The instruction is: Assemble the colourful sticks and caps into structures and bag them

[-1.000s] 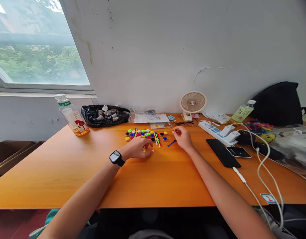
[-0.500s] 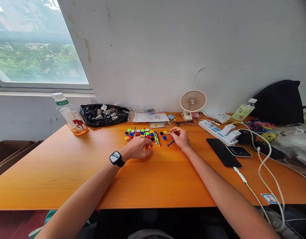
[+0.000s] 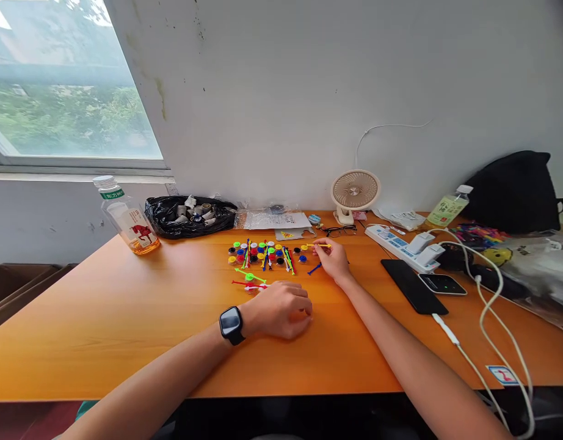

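My right hand [image 3: 333, 261] pinches a thin yellow plastic stick [image 3: 322, 245] above the wood-coloured tabletop. A blue stick [image 3: 314, 269] lies just left of it. My left hand [image 3: 286, 310], with a black watch on its wrist, rests low over the table with curled fingers; whatever is inside is hidden. Beyond that hand are a green round piece [image 3: 249, 277] with a green stick on it, and a red round piece [image 3: 249, 286] with red and white sticks, partly covered. Several coloured round pieces [image 3: 240, 259] stand in rows farther back, with bundles of sticks [image 3: 288, 260] lying across them.
A tilted-looking drink bottle [image 3: 132, 223] and a black plastic bag [image 3: 190, 226] of scraps are at left. Behind stand papers [image 3: 276, 220], glasses [image 3: 341, 230] and a small fan [image 3: 355, 190]. A power strip [image 3: 400, 247], phone [image 3: 412, 284] and white cables [image 3: 485, 293] occupy the right.
My left hand has moved right and nearer to me, uncovering the green and red pieces with their sticks. The right hand stays nearly in place, still pinching the yellow stick.
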`<state>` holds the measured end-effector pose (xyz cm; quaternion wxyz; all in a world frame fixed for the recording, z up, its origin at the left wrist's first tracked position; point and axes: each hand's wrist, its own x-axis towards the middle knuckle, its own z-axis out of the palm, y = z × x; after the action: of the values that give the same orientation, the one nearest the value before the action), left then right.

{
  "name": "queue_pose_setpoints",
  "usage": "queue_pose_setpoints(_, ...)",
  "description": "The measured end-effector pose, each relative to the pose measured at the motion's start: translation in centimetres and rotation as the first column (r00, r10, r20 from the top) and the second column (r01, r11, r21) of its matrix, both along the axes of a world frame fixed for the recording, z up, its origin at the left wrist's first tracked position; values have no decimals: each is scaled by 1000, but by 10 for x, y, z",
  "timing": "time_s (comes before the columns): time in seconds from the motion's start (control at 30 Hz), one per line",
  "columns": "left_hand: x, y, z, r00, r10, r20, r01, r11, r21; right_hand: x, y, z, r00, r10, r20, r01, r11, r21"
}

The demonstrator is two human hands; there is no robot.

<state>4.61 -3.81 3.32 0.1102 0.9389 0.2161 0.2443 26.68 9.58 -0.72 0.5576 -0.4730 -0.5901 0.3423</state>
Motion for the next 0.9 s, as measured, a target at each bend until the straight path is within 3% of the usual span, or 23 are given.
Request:
queue_pose_setpoints(0.13, 6, -4, -10, 998, -57, -41, 51, 989, -136, 1, 1, -3, 996, 38, 83, -40, 999, 22)
queue_pose_setpoints(0.27, 3, 4, -15, 999, 20, -37, -27, 980, -196, 0, 1, -2, 991, 40, 125, -42, 999, 19)
queue_pose_setpoints(0.4, 1, 7, -15, 997, 78, -28, -82, 977, -198, -2, -3, 2, 982, 23, 188, -32, 999, 42)
queue_pose_setpoints(0.53, 3, 7, -18, 995, 97, -16, -98, 981, -167, 2, -11, 16, 948, -80, 307, 48, 993, 111)
queue_pose_setpoints(0.67, 3, 7, -19, 989, 145, 14, -144, 987, -71, 11, -17, 34, 948, -95, 303, 87, 995, 39)
queue_pose_setpoints(0.8, -1, 11, -13, 950, 296, 103, -306, 947, 97, 9, -25, 44, 968, 73, 240, -46, 992, -117)
queue_pose_setpoints(0.9, -6, 15, -6, 920, 370, 130, -388, 905, 174, -6, -36, 44, 935, 296, 194, -250, 941, -229)
